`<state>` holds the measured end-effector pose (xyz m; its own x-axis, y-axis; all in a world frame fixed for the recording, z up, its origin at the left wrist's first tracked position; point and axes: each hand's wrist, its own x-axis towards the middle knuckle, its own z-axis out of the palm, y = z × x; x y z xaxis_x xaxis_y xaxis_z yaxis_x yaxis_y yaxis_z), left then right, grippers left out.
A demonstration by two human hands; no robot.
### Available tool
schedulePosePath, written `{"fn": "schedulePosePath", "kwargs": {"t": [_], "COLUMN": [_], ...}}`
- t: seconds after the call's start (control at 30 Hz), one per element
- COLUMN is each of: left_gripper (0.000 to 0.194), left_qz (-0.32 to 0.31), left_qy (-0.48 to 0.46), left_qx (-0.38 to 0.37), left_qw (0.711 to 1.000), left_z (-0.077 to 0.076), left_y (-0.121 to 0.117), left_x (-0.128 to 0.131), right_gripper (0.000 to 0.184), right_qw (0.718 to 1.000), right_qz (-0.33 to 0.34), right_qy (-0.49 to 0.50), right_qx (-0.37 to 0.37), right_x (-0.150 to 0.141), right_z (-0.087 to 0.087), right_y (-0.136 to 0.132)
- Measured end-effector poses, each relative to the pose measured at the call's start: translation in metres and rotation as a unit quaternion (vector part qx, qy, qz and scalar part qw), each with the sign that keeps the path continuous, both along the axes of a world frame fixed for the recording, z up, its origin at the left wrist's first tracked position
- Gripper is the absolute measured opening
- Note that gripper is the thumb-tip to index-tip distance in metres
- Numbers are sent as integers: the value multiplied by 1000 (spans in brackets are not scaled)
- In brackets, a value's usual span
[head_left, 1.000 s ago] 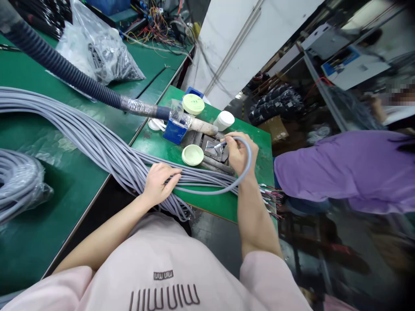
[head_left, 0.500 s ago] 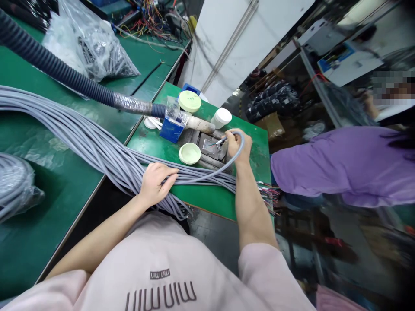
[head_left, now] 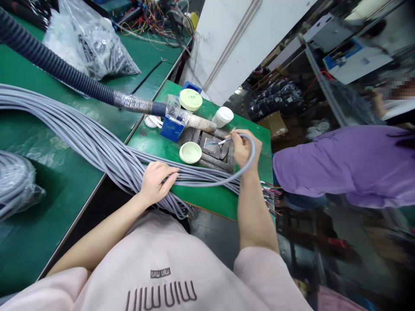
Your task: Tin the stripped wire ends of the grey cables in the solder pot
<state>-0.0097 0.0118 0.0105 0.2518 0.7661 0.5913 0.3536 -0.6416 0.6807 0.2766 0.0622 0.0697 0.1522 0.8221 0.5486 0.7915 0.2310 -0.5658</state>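
Observation:
My right hand (head_left: 245, 149) pinches a grey cable (head_left: 241, 172) near its stripped end, above the right side of the table. Its thin bare wires (head_left: 215, 143) point left over the silvery surface of what looks like a solder pot (head_left: 209, 151). Whether the tips touch that surface I cannot tell. From this hand the cable loops down and back toward my left hand (head_left: 157, 181). That hand lies curled over the thick bundle of grey cables (head_left: 110, 160), thumb and forefinger pointing right around some strands. Its other fingers are partly hidden.
Beside the pot stand an open pale tub (head_left: 190, 153), a lidded tub (head_left: 190, 100) and a white jar (head_left: 223, 116). A ribbed hose (head_left: 81, 80) reaches the pot through a blue block (head_left: 172, 128). A person in a purple top (head_left: 343, 166) is at the right.
My right hand has moved slightly right, drawing the cable end with it and widening the loop. The left hand stays nearly still on the bundle.

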Motion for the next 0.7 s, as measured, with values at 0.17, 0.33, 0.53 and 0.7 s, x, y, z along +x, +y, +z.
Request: {"fn": "schedulePosePath", "kwargs": {"t": [0.17,0.33,0.53,0.7], "left_gripper": [18,27,40,47], "left_qz": [-24,-176,-244,-206], "left_qy": [-48,-157,-229,-253], "left_qx": [-43,-229,-378,-409], "left_qw": [998,944,863,852], "left_z": [5,20,29,30], "left_y": [-3,-22,-37,-39], "left_x": [3,18,30,29], "right_gripper": [23,19,14,17], "right_qw": [992,957,928,927], "right_qz": [84,168,241,252], "right_qy": [92,229,279,274], "right_qx": [33,52,53,46], "right_x": [-42,-65,-81,-83], "right_z": [22,-2,-22,-33], "right_y": [-70,-107,-128,-139]}}
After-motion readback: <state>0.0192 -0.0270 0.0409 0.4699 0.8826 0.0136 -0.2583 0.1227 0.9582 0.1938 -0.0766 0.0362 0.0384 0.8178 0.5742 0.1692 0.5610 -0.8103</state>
